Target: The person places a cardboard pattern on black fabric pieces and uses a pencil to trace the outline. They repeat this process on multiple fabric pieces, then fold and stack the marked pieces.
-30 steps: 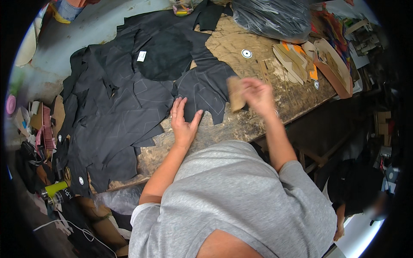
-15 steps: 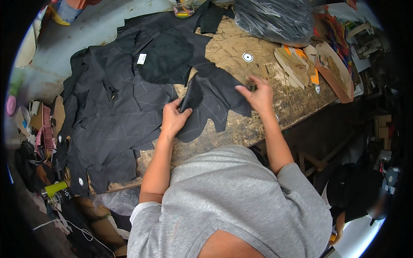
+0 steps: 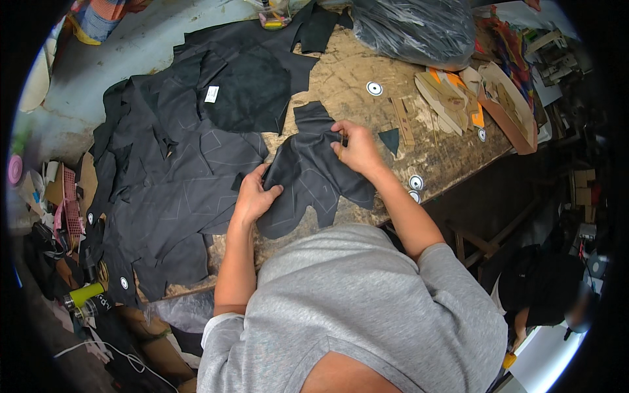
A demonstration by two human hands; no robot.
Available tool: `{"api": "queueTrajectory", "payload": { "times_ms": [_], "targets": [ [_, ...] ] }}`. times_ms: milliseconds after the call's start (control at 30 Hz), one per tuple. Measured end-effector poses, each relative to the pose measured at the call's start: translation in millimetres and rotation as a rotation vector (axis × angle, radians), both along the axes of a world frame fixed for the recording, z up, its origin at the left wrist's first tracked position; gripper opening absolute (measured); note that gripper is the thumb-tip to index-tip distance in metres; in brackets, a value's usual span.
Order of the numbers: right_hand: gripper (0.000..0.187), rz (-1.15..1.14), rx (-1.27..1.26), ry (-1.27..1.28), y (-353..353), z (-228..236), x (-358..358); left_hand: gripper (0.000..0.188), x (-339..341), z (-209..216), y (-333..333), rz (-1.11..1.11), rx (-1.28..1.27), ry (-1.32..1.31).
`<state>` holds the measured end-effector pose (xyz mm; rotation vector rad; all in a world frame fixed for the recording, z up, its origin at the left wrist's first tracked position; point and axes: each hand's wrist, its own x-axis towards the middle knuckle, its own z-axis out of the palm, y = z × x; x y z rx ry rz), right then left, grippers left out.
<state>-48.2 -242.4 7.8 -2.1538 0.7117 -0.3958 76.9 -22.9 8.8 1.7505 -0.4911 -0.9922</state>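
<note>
A dark leather piece [image 3: 314, 177] with thin pale outlines drawn on it lies partly lifted over the near middle of the workbench. My left hand [image 3: 254, 196] is closed on its left edge, the thumb on top. Fingers and thumb of my right hand [image 3: 357, 149] pinch its upper right edge, beside a tab that points away from me. Left of it, larger black leather sheets [image 3: 164, 177] with similar pale lines are spread out. A rounded dark suede-like piece [image 3: 252, 92] with a white label rests on those sheets.
The worn wooden bench [image 3: 344, 65] carries a small dark triangular scrap [image 3: 390, 139], cardboard patterns [image 3: 445, 98] and a long tan box [image 3: 504, 108]. A bulging black plastic bag [image 3: 416, 29] stands at the back. Another person [image 3: 540, 288] is at the lower right.
Both hands have drawn the leather piece toward me. My right hand, formerly spread at its right side, has moved left and now pinches its upper edge. The triangular scrap has come into sight.
</note>
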Motion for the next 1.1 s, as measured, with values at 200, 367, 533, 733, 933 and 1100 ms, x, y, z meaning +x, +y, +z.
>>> {"api": "queueTrajectory", "payload": {
  "times_ms": [200,367,533,733,933,1100],
  "targets": [
    [0.025,0.039,0.412,-0.456,-47,53,18,0.058,9,40,-13,0.224,-0.388,0.196],
    [0.028,-0.021,0.155,-0.812,-108,94,40,0.067,74,88,-54,0.231,-0.744,0.111],
    [0.039,-0.579,-0.439,-0.079,-131,85,-14,0.072,119,77,-58,-0.037,-0.043,-1.073],
    [0.035,-0.517,-0.435,0.316,-69,9,-76,0.121,129,35,20,-0.043,0.769,-0.944],
    [0.032,-0.541,-0.293,0.294,-81,-9,-74,0.109,144,28,82,0.088,0.683,-0.770],
    [0.025,-0.594,-0.475,0.293,-87,-8,-73,0.074,138,32,117,-0.170,0.438,-0.903]
  ]
}}
